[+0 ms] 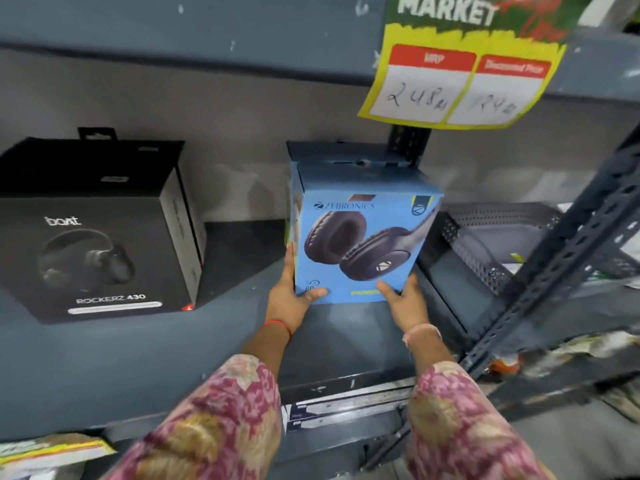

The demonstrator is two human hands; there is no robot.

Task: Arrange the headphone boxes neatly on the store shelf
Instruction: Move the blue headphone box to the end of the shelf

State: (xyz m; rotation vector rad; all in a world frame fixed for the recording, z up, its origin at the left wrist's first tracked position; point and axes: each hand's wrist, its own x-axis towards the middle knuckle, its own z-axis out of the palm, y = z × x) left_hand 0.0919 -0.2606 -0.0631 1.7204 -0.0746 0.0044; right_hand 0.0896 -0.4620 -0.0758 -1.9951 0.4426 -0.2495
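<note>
A blue Zebronics headphone box stands upright on the grey shelf, right of centre, with another blue box just behind it. My left hand grips its lower left corner and side. My right hand grips its lower right corner. A black boAt Rockerz 430 headphone box stands at the left of the same shelf, about a box-width away from the blue one.
A yellow and red price tag hangs from the shelf above. A dark perforated rack post runs diagonally at the right, with a mesh tray behind it. A yellow label sits at the shelf's lower left edge.
</note>
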